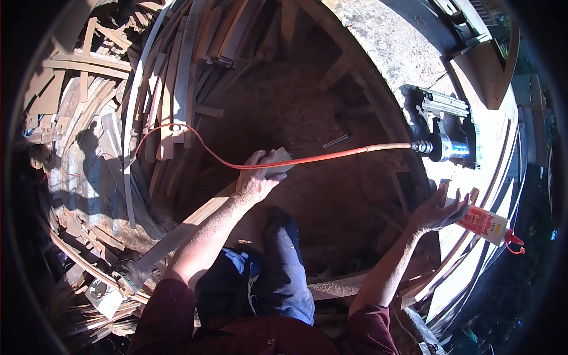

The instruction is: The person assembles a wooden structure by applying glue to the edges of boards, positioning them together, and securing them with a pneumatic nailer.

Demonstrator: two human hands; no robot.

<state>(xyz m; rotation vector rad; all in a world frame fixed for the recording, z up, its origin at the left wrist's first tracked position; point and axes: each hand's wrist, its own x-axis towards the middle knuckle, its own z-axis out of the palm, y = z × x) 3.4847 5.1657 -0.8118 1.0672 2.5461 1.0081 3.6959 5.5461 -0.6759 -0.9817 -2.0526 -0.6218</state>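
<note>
My left hand [255,180] is closed round a long wooden plank [198,220], near its far end. The plank slants from the lower left toward the middle, passing beneath my left forearm. At the right, my right hand [439,211] grips a white glue bottle [486,226] with a red label by its base. The bottle lies tilted, its red nozzle cap [514,240] pointing away to the right. Beyond that hand, a nail gun [449,145] rests on the sunlit bench top [384,35]. Its orange air hose [319,158] crosses over or close by my left hand; I cannot tell whether they touch.
Several wooden strips [177,77] are stacked at the upper left, with scrap wood [83,65] further left. The hose runs across the middle toward these strips. A small pale stick [336,141] lies on the dark floor [278,106]. A curved bench edge [378,89] bounds the right.
</note>
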